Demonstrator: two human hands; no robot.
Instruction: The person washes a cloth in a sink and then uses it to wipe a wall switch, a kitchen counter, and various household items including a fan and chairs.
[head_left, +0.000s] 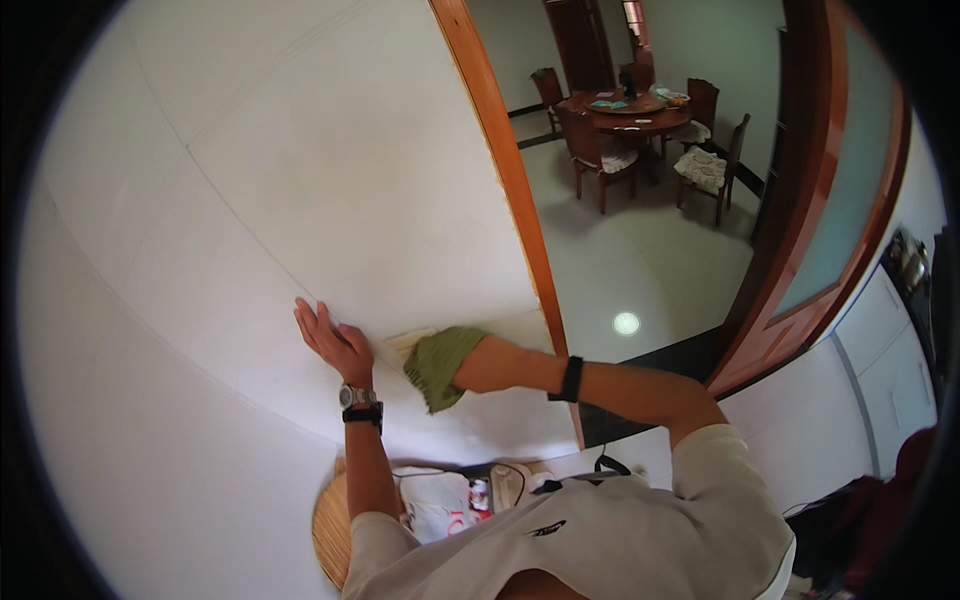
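My left hand (335, 344) rests with its fingers up against the white tiled wall (360, 195), close to a tile seam. It holds nothing, and its thumb stands apart from the fingers. A wristwatch and a black band are on that wrist. To the right, a green cloth (442, 364) with a fringed edge is pressed to the wall by my right hand (474, 365), whose fingers the cloth hides. Partly behind the cloth is a pale, cream-coloured switch plate (407, 339) on the wall.
Beside the wall runs an orange wooden door frame (517, 202), with a dining table (630, 116) and chairs beyond. A sliding door (814, 202) with a glass pane stands at right. Below my arms are a round woven wooden item (330, 525) and a white plastic bag (435, 501).
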